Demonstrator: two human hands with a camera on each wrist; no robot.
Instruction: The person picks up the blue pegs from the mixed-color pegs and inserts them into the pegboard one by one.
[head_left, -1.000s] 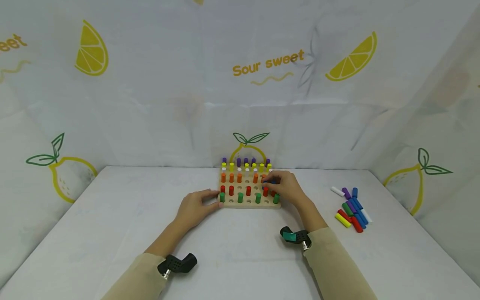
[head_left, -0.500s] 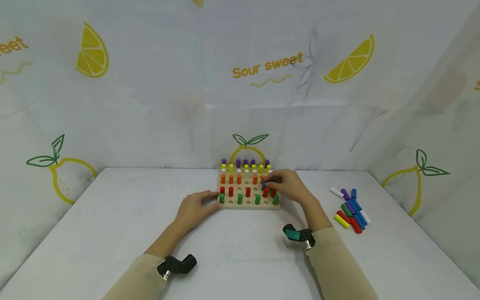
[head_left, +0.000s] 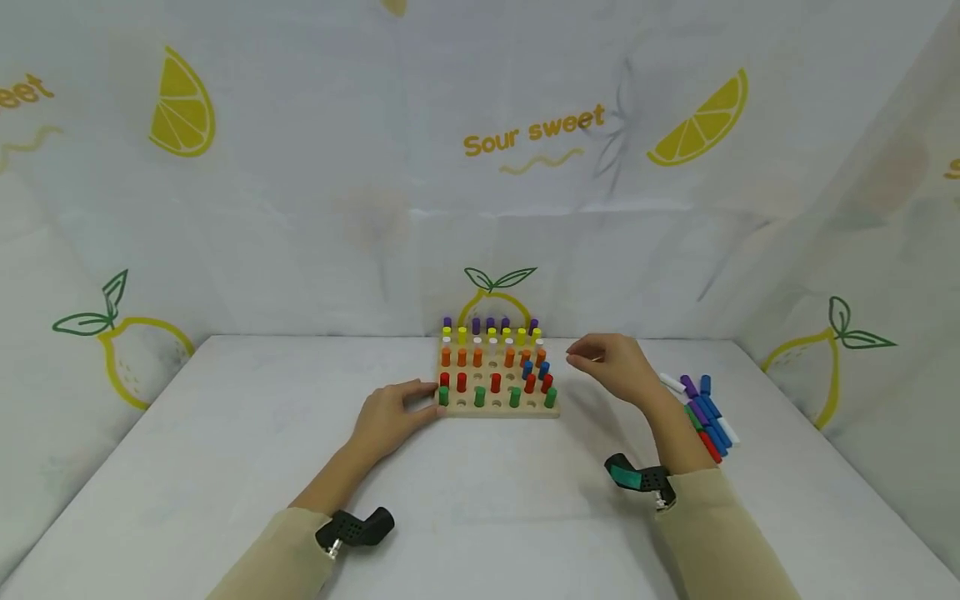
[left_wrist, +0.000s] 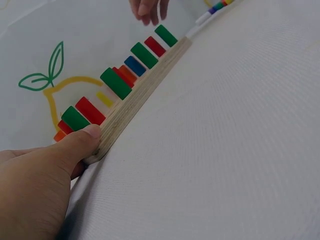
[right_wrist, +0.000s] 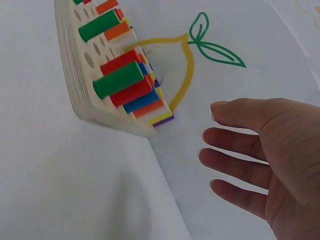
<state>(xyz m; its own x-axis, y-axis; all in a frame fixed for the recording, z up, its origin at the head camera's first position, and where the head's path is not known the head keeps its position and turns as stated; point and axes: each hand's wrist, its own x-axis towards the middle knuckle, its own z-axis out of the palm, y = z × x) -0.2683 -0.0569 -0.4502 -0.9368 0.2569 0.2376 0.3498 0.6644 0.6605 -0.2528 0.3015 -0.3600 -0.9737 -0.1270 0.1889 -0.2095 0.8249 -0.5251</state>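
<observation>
The wooden pegboard [head_left: 498,411] stands at the middle of the table with rows of purple, yellow, white, orange, blue, red and green pegs. My left hand [head_left: 391,419] grips its near left corner; in the left wrist view the thumb [left_wrist: 82,142] lies on the edge beside a green peg [left_wrist: 75,119]. Two blue pegs [head_left: 528,368] sit side by side at the right end of their row. To the right of the board, my right hand [head_left: 617,367] is in the air. Its fingers [right_wrist: 235,165] are apart and hold nothing in the right wrist view.
Loose pegs [head_left: 705,410] in several colours lie in a heap on the right of the white table [head_left: 480,517], partly behind the right forearm. Bare holes [right_wrist: 90,60] show between pegs in the board. A lemon-printed cloth [head_left: 322,250] hangs behind.
My right hand has let go of a blue peg, which now stands in the board, and has moved right, away from the board. The left hand has stayed in place.
</observation>
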